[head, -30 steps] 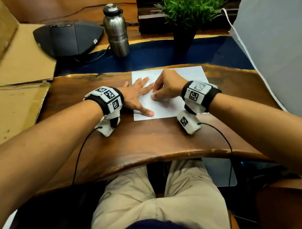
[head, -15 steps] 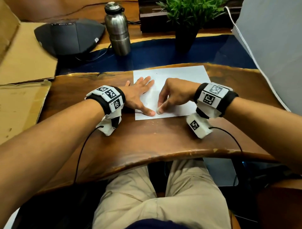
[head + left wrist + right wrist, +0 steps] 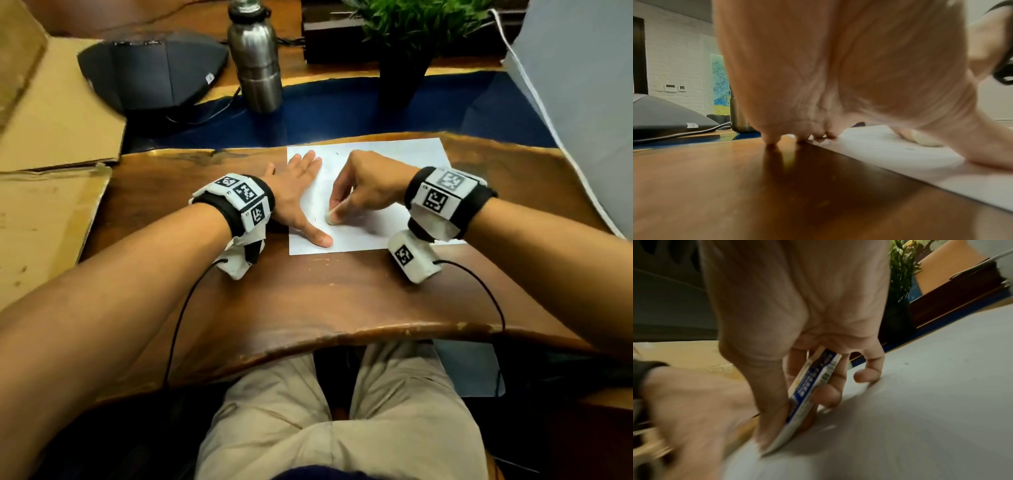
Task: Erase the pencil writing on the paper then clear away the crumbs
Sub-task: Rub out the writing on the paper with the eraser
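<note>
While the left hand (image 3: 297, 192) lies flat with fingers spread across the left edge of the paper (image 3: 404, 154), the right hand (image 3: 363, 186) pinches the eraser (image 3: 809, 395), its tip on the sheet. Bare paper stretches to the right, bare table (image 3: 308, 301) toward the near edge.

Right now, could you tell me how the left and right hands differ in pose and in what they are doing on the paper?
The left hand lies flat with straight, spread fingers, pressing the paper at its left edge; the right hand is curled, pinching an eraser. The left hand holds nothing, while the right hand presses the eraser's tip to the sheet. Part of the left hand rests on the table; the right hand is over the paper. Both wear wrist cameras.
</note>
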Demonstrator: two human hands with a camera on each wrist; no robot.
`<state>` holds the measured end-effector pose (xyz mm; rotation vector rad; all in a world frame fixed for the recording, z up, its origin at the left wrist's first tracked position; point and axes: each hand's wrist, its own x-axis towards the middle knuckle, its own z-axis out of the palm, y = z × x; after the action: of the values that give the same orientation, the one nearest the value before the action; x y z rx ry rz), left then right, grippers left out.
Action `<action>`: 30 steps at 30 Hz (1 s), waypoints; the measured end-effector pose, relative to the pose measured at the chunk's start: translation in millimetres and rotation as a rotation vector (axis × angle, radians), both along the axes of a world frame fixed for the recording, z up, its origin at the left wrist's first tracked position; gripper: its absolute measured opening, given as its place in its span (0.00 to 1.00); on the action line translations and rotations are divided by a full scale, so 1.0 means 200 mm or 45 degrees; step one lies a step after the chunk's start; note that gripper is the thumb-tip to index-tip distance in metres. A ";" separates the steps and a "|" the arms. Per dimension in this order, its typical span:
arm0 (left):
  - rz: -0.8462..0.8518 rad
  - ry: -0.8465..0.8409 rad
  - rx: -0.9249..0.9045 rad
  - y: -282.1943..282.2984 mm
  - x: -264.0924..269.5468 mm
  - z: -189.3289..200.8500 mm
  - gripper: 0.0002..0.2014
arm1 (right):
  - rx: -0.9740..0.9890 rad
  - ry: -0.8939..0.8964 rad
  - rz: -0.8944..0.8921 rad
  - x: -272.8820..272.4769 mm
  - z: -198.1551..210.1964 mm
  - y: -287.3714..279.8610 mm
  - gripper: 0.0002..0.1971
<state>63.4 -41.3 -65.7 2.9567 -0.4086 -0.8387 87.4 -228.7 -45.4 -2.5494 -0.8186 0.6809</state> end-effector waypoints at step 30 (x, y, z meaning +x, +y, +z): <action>-0.133 0.006 -0.027 -0.07 -0.10 0.00 0.70 | -0.038 -0.021 -0.478 0.12 0.04 -0.35 0.10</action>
<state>42.9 -54.8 -65.6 2.9351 -0.5724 -0.8454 110.7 -297.7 -38.1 -2.6337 -0.3186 0.5536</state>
